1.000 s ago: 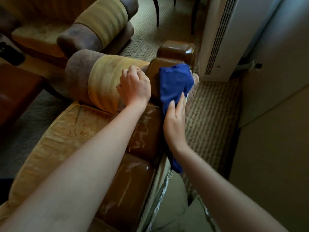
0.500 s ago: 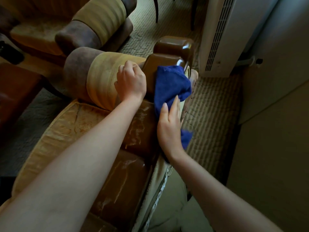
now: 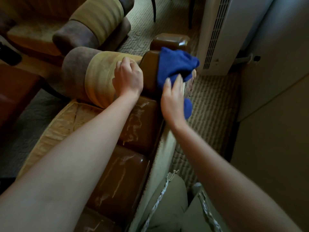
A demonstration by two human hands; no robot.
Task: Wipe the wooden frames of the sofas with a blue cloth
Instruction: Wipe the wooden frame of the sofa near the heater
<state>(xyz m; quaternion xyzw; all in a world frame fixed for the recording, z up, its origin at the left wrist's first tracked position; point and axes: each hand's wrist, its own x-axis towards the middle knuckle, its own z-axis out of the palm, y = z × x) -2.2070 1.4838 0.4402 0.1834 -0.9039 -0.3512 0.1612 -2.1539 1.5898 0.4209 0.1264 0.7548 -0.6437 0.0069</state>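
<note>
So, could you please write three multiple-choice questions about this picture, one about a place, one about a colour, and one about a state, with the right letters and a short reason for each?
1. Where does the left hand rest?
A. on the round bolster cushion
B. on the white air unit
C. on the carpet

2. What colour is the cloth?
A. yellow
B. blue
C. white

3. What state is the wooden frame in, near the person?
A. covered by a blanket
B. broken in two
C. glossy with pale streaks

Answers:
1. A, its fingers lie on the bolster cushion, beside the frame.
2. B, the cloth pressed on the frame by the right hand is deep blue.
3. C, pale smears show on the shiny brown wood.
</note>
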